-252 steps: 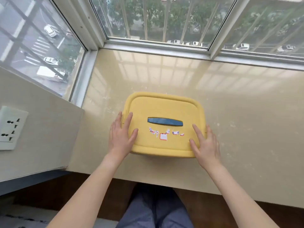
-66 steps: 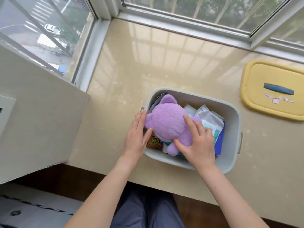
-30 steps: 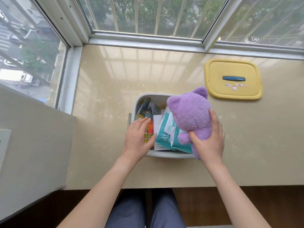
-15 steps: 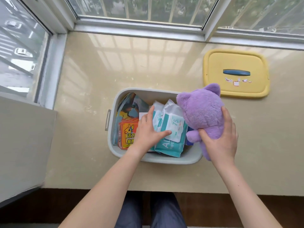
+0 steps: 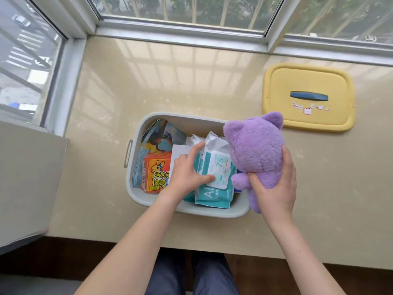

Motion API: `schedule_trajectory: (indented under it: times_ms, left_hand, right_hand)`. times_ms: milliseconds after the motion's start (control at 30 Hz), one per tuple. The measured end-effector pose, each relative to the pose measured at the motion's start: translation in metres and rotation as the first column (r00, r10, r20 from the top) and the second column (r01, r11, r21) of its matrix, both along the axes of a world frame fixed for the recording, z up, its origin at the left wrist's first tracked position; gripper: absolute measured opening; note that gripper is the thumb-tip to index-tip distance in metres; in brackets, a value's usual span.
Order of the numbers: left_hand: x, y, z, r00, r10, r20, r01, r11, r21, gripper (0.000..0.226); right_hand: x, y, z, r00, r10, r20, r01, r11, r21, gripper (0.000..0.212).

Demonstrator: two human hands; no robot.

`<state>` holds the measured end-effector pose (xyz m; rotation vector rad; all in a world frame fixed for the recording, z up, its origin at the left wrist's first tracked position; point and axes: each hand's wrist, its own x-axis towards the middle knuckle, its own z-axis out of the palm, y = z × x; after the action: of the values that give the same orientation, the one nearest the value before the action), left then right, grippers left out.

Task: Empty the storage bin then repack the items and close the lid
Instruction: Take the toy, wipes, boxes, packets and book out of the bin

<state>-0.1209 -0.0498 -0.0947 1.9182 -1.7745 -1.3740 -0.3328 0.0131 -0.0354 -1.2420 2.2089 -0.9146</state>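
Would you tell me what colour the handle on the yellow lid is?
The handle is dark blue, set in the yellow lid; the head view shows it.

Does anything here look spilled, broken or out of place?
Nothing stands out. The lid lies flat on the sill, the bin sits upright with its packs inside, and the right hand holds the plush.
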Motion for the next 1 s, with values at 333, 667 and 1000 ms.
schedule_trajectory:
  times_ms: [333,667,1000]
  left_hand:
    - [-0.006,0.017,-0.004,0.982,0.019,-0.190,-0.009,0.999,0.053,0.070]
    - [-0.012,0.020,-0.001,0.965,0.109,-0.239,-0.083,0.990,0.116,0.089]
    - [0.006,0.039,0.040,0.833,0.360,-0.420,-0.335,0.932,0.136,0.081]
  right_hand:
    - [0.001,0.001,-0.004,1.000,0.026,-0.016,-0.025,0.999,0.021,0.090]
    - [0.002,0.004,0.004,0.999,0.039,0.024,-0.041,0.998,0.056,0.092]
    - [-0.005,0.001,0.022,0.986,-0.007,0.169,-0.007,0.996,0.084,0.088]
